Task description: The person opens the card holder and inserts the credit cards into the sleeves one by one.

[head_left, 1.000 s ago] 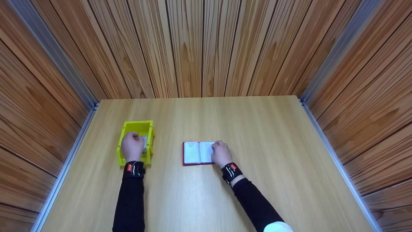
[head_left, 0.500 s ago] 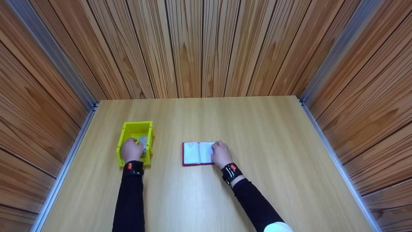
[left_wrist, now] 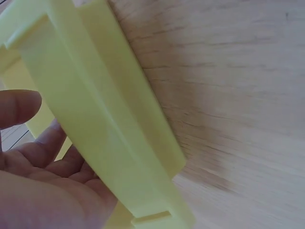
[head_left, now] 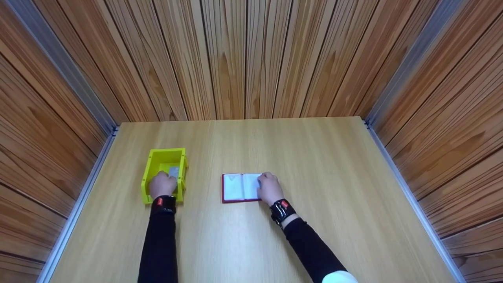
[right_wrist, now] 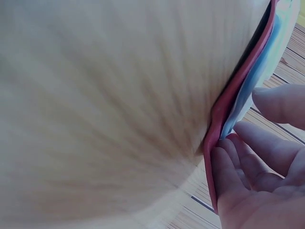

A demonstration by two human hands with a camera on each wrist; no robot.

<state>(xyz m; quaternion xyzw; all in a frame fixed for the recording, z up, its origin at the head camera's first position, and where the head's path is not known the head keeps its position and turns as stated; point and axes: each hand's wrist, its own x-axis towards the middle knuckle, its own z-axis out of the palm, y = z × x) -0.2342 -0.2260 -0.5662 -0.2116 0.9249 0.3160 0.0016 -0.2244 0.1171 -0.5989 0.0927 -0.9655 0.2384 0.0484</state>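
A small red album [head_left: 232,187] lies spread on the table, its clear, pale sleeve pages facing up. At its right edge, my right hand [head_left: 270,189] holds the side of the pages. The right wrist view shows my right thumb near the page edge [right_wrist: 247,90], with the other fingers curled against the red cover [right_wrist: 220,112]. My left hand [head_left: 162,184] is down inside a yellow bin [head_left: 147,173], near its front. Some greyish flat pieces [head_left: 173,171] lie in the bin beside it. My left thumb and fingers stand apart in the left wrist view; the bin wall hides some fingertips.
The wooden table [head_left: 314,157] is bounded by a plank wall [head_left: 232,59] at the back and similar walls on both sides. Metal rails [head_left: 412,220] run along its side edges. Table surface separates the bin from the album.
My left hand has drawn back toward the bin's near end, uncovering more of the greyish pieces. My right hand has stayed at the album's right edge.
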